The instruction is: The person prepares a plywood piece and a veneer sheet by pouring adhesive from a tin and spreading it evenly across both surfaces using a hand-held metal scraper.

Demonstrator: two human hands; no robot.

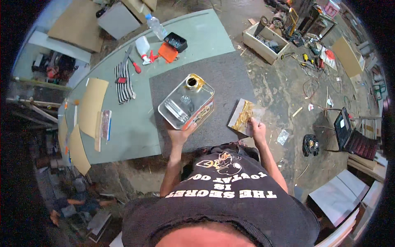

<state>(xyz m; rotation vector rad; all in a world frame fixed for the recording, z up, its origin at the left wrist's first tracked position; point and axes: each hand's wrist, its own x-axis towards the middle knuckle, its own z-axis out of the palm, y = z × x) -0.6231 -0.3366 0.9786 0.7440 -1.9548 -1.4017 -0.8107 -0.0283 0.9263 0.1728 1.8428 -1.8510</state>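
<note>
My left hand (pixel 180 134) is closed around the lower edge of a rectangular metal can (pixel 175 108). The can's uncapped round spout is at the far right corner, with amber glue smeared around it. A carrying handle runs along its top. Off to the right, my right hand (pixel 257 128) pinches the near right edge of a small flat board (pixel 236 115). Thick yellow-brown glue (pixel 246 113) coats much of that board. My right fingers underneath are hidden. A dark grey sheet (pixel 224 70) lies under the can, at the table's right part.
On the green table (pixel 135 142) lie a striped cloth (pixel 124 88), a white spray bottle (pixel 142 46), a clear plastic bottle (pixel 155 28), a black box (pixel 176 41) and curved tan panels (pixel 94 105). A wooden crate (pixel 263 45) and scattered tools stand on the floor at right.
</note>
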